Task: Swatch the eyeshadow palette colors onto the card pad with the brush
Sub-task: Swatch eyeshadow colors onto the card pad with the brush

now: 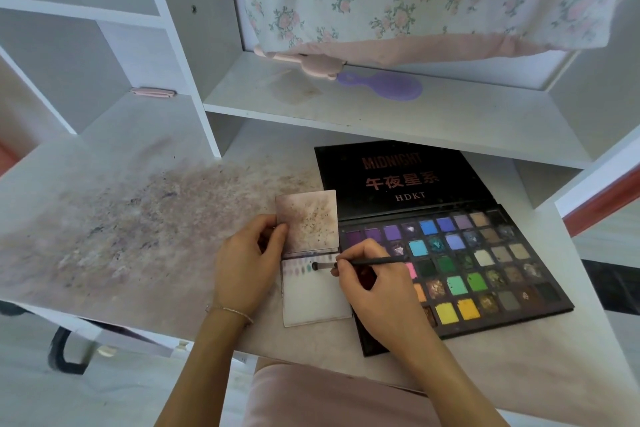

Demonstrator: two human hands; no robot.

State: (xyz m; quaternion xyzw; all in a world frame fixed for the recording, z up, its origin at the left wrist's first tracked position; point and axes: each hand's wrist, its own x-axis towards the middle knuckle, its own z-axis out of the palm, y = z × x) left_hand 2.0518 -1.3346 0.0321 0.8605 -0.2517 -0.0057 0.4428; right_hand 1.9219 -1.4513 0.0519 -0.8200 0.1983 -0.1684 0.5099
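The right hand [372, 282] pinches the brush [360, 264], tip on the card pad [317, 302] (at the eyeshadow palette's [485, 274] nine o'clock); the left hand [247, 262] grips the pad's flipped-up sheet.

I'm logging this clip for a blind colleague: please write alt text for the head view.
The right hand holds a brush with its tip on the card pad, beside a row of small swatches, while the left hand holds the pad's flipped-up page. An open eyeshadow palette lies to the right on a powder-stained desk.
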